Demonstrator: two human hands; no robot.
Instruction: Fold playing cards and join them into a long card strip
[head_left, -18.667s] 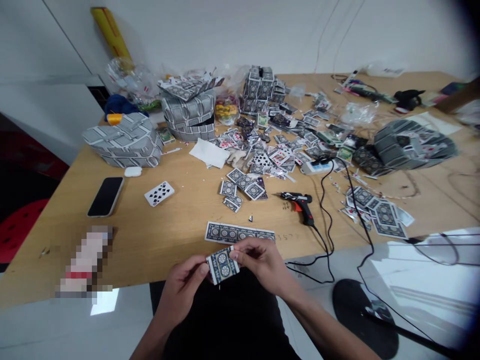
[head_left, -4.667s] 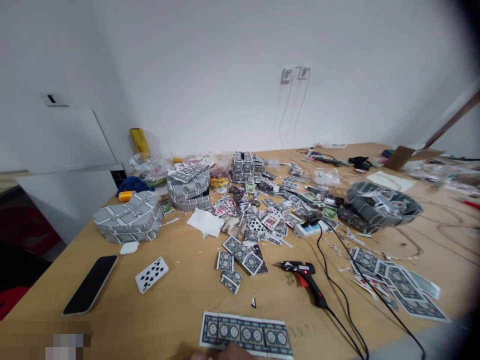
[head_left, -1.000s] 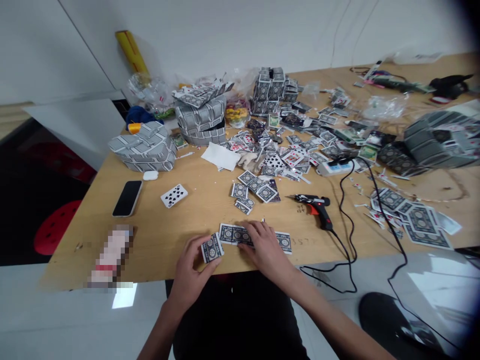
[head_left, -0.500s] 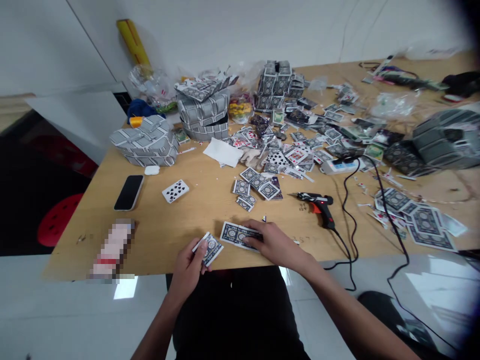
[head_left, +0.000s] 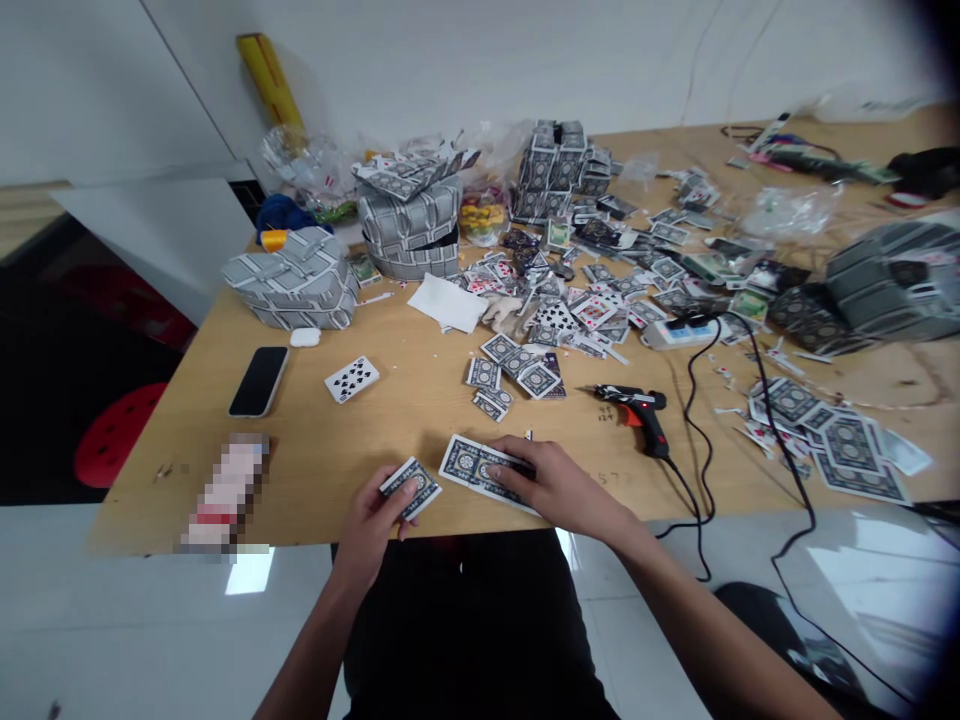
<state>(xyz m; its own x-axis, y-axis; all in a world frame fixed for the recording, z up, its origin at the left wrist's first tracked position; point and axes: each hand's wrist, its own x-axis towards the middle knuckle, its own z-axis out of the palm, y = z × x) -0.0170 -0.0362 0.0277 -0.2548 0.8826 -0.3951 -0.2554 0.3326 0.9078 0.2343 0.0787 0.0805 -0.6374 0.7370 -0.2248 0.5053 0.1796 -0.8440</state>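
A pale brown wooden worktop (head_left: pixel 322 440) spreads beyond the person's lap. At 1 o'clock from the hands lies a wide heap of scattered patterned playing cards (head_left: pixel 556 317); between 10 and 11 o'clock stands a grey-and-white basket with a plaited look (head_left: pixel 292 285).

The right hand (head_left: pixel 566 490) has its grip clamped on a flat, narrow strip of joined blue-and-white card backs (head_left: pixel 466 462), thumb on the patterned face, fingers over the far edge. The strip lies near the worktop's front edge, reaching out of that grip; its long axis runs from 10 to 4 o'clock, with the free end at 10 and the other end under the hand. Whether it is lifted cannot be told.

At 1 o'clock from the right hand rests a black glue gun with a red trigger (head_left: pixel 645 410), nozzle toward 9 o'clock.

The left hand (head_left: pixel 371 515) pinches a roughly square blue-and-white card piece (head_left: pixel 424 487), thumb on top and fingers beneath, closed on its 8 o'clock side. One corner points to 12 o'clock; no long axis is clear. The piece sits just beside the strip's free end.
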